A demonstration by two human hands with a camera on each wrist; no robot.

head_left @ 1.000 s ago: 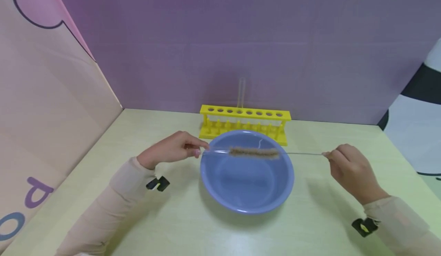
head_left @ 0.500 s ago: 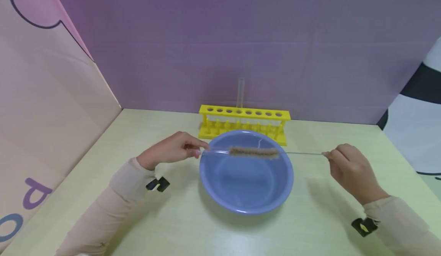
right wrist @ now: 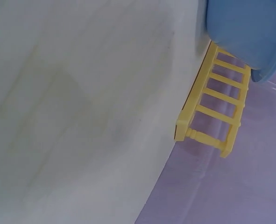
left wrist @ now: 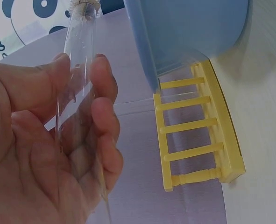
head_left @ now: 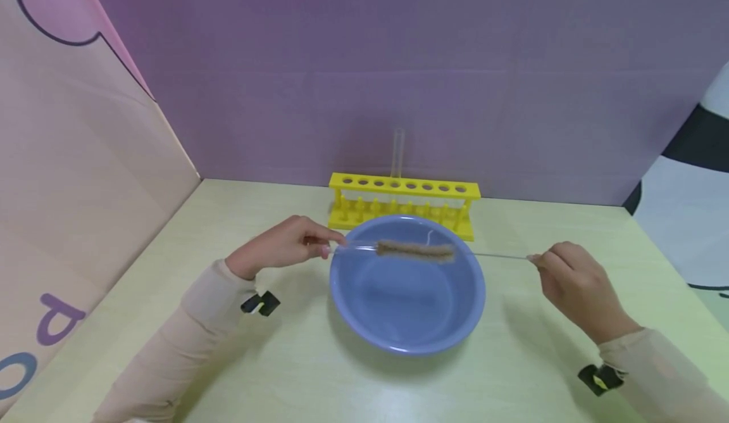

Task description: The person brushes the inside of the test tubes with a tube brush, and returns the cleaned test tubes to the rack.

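Observation:
My left hand (head_left: 290, 242) holds a clear glass test tube (head_left: 360, 249) level above the far part of a blue basin (head_left: 407, 349). In the left wrist view, the fingers and thumb wrap round the tube, whose mouth points away from the palm. A test tube brush (head_left: 416, 251) lies in line with it, its brown bristles at the tube's mouth. How far the bristle tip reaches inside is hard to tell. On the right, my right hand (head_left: 581, 284) pinches the end of the brush's thin wire handle (head_left: 501, 256). The right wrist view shows neither hand nor brush.
Behind the basin stands a yellow test tube rack (head_left: 404, 185) with a row of holes and pegs. One clear test tube (head_left: 398, 154) stands upright in it. A purple backdrop (head_left: 455, 81) rises at the table's (head_left: 256, 372) back edge.
My right hand has shifted slightly left, and the brush has moved a little left with it, towards the test tube. The left hand stays almost still.

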